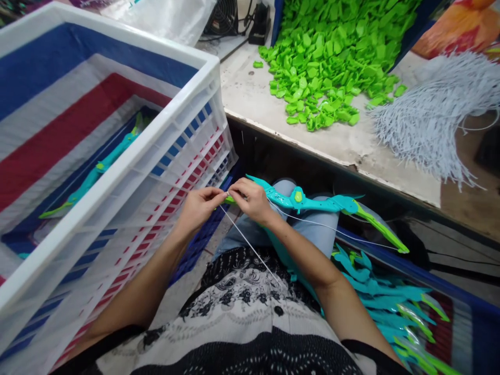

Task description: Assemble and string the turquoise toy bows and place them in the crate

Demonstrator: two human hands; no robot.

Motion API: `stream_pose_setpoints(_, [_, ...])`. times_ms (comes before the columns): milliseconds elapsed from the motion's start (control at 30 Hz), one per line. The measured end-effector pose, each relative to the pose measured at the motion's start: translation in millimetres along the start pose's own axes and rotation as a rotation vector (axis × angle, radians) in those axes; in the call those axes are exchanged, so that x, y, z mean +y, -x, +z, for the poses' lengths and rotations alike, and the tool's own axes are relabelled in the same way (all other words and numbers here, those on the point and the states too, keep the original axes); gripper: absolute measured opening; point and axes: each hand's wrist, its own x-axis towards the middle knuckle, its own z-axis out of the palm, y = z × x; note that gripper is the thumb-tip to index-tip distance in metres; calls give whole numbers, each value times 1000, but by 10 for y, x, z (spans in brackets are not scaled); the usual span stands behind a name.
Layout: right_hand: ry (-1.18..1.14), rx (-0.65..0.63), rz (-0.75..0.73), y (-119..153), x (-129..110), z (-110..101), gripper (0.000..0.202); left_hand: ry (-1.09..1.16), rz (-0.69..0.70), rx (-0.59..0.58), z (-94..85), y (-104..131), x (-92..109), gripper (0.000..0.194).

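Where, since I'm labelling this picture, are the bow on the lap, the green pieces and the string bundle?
Bow (312, 203): head view, on its turquoise middle section.
Green pieces (324, 78): head view, on the middle of the heap.
String bundle (433, 109): head view, on the middle of its strands.

hands (199, 211) (252, 200): 2 | lap bow (320, 203): 1 | white crate (156, 128): 1 | string bundle (437, 109): 1

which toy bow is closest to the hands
The bow over the lap, with left hand and right hand at its left end; others lie in the white crate or right-side pile.
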Motion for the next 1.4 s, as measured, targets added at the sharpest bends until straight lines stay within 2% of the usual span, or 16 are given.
stream_pose_setpoints(167, [211, -153, -130, 249, 49, 284, 28, -215, 5, -130, -188, 175, -393, 30])
stream_pose_setpoints(333, [418, -249, -97, 388, 71, 626, 31, -629, 54, -95, -263, 297, -776, 31])
stream_pose_setpoints(400, [421, -287, -73, 422, 69, 646, 29, -714, 70, -71, -254, 340, -864, 30])
stream_pose_setpoints(467, [418, -310, -50, 477, 92, 512, 28, -682, 95, -32, -240, 380, -909, 31])
stream_pose_setpoints(533, [469, -300, 18, 595, 158, 230, 29, -564, 71, 12, -238, 412, -915, 33])
stream_pose_setpoints(667, [805, -302, 295, 1055, 356, -447, 29, -324, -150, 25, -285, 439, -824, 41])
stream_pose_setpoints(733, [931, -355, 357, 1300, 438, -646, 25, -238, -232, -14, -312, 432, -735, 41])
stream_pose_setpoints(900, [968, -458, 396, 1563, 548, -664, 24, -149, -244, -23, -321, 370, -485, 37])
stream_pose_setpoints(1000, [901, -414, 414, 1529, 533, -644, 28, -107, -214, 109, -296, 353, -338, 38])
stream_pose_setpoints(1067, [818, -304, 414, 1481, 477, -677, 29, -55, -143, 272, -225, 374, -225, 35])
stream_pose_setpoints(1100, [759, -235, 411, 1455, 434, -700, 29, -16, -114, 306, -158, 391, -166, 32])
stream_pose_setpoints(1133, [690, -172, 404, 1430, 383, -723, 30, 41, -108, 276, -65, 409, -109, 31])
stream_pose_setpoints(1200, [547, -88, 380, 1388, 268, -756, 29, 225, -219, 54, 189, 429, -18, 31])
stream_pose_setpoints(1267, [445, -81, 347, 1374, 158, -767, 28, 455, -421, -177, 497, 409, 22, 34])
stream_pose_setpoints(1333, [402, -107, 311, 1397, 78, -764, 27, 652, -575, -264, 790, 343, 12, 31])
stream_pose_setpoints(1400, [385, -125, 285, 1448, 33, -762, 26, 786, -631, -268, 1014, 248, -23, 24])
